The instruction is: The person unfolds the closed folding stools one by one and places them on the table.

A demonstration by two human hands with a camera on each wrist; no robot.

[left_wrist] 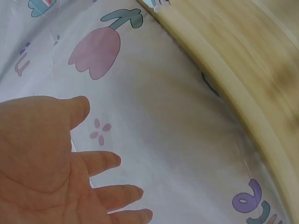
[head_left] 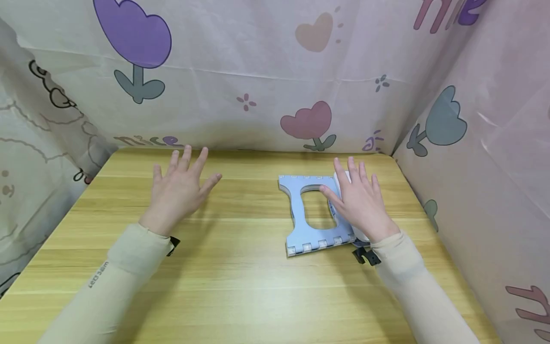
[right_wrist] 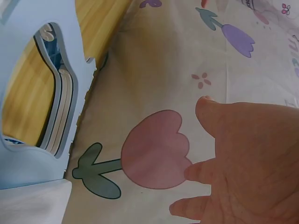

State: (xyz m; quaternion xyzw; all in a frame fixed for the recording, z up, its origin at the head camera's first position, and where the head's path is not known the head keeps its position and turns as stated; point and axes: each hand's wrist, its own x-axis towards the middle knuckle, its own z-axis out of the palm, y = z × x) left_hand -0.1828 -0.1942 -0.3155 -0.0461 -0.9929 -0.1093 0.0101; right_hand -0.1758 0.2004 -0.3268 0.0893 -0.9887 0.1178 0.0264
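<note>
A light blue and white folding step stool (head_left: 315, 239), folded flat with a large opening through its middle, lies right of centre on the table. My right hand (head_left: 361, 203) is spread above its right side and hides part of it; no grip on the stool shows. In the right wrist view the stool (right_wrist: 28, 168) is at the left, apart from the right hand (right_wrist: 252, 158). My left hand (head_left: 176, 191) hovers over the left half of the table with fingers spread, holding nothing. The left wrist view also shows that left hand (left_wrist: 42, 163) with nothing in it.
The wood-grain table (head_left: 240, 286) meets a printed cloth (head_left: 232, 62) at its back edge. More printed cloth (head_left: 490, 157) hangs along the right side, and another sheet hangs on the left. Black mounts (head_left: 367, 256) sit at both wrists.
</note>
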